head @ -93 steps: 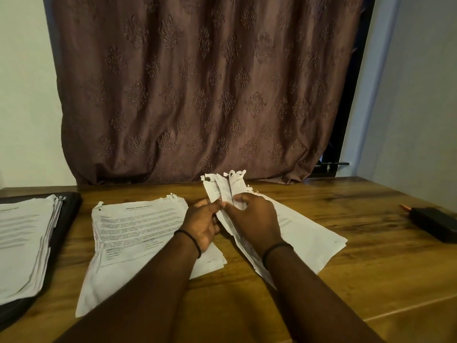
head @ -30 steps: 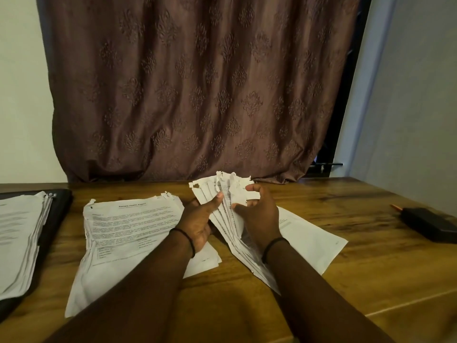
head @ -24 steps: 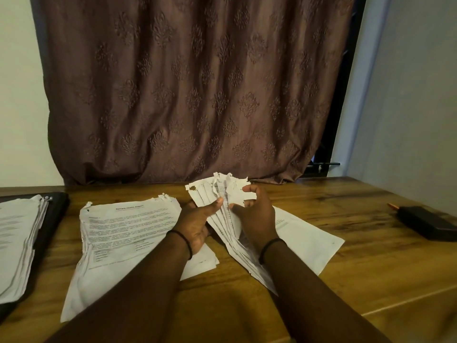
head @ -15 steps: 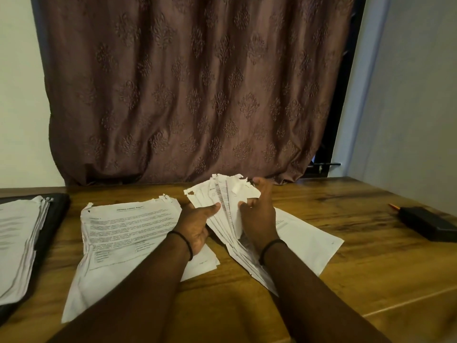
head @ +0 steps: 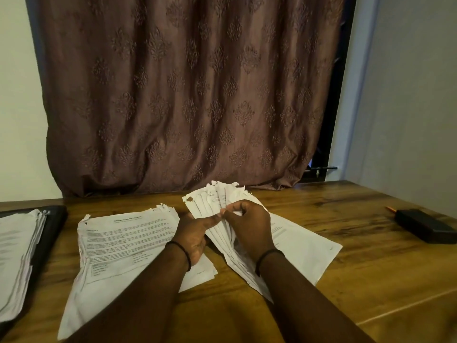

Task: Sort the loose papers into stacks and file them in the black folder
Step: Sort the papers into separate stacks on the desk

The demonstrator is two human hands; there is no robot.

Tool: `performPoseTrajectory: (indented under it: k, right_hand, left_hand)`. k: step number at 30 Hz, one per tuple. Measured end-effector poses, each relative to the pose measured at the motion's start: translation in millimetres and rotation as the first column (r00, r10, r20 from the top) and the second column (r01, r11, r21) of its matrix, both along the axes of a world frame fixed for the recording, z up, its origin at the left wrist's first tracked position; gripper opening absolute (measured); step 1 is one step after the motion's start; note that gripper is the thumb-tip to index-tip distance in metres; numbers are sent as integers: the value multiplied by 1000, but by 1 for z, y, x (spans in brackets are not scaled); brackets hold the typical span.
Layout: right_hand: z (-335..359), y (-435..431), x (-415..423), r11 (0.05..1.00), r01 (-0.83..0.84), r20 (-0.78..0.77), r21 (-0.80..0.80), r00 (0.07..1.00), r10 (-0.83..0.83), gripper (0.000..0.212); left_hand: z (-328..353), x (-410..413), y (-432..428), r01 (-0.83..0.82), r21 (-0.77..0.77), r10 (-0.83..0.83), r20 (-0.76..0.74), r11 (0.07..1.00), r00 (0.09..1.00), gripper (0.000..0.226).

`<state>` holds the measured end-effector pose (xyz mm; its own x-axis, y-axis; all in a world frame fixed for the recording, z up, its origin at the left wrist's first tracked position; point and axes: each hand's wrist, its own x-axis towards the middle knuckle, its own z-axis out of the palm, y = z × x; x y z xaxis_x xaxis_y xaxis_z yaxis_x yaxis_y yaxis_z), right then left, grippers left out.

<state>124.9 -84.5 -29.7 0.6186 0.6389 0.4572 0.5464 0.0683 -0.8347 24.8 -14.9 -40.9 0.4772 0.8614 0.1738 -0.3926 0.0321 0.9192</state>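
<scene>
A fanned bundle of loose papers point(head: 212, 199) with torn top corners stands tilted above the table's middle. My left hand point(head: 194, 233) holds it from the left, thumb across the front sheets. My right hand point(head: 249, 224) pinches the sheets on the right side with curled fingers. Under the bundle lie more sheets point(head: 304, 251), spread to the right. A stack of printed pages point(head: 118, 243) lies flat left of my hands. The black folder point(head: 53, 226) lies open at the far left with a thick paper stack point(head: 17, 246) on it.
A wooden table point(head: 371, 280) carries everything. A black box point(head: 425, 225) with an orange-tipped pen behind it sits at the right edge. A brown patterned curtain point(head: 185, 95) hangs behind the table, with a grey wall on the right.
The bundle has been fanned wider since the oldest frame. In the last half second my right hand's fingers slid left over the sheets and now meet my left thumb.
</scene>
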Motion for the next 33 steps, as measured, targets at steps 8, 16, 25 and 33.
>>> performPoseTrajectory:
  k: [8,16,25,33]
  right_hand:
    - [4,-4,3,962,209,-135,174,973,-187,12]
    - [1,-1,-2,994,97,54,54,994,-100,37]
    - [-1,1,-4,999,-34,175,13,984,31,25]
    - [20,-28,41,964,209,-4,163,978,-211,58]
  left_hand:
    - [-3,0,5,21,-66,-22,-18,998,1000,28]
    - [-2,1,5,35,-103,-34,15,994,999,25]
    - [7,-1,-9,126,-97,-132,-61,987,989,29]
    - [25,-9,-21,46,-66,-41,68,997,997,26]
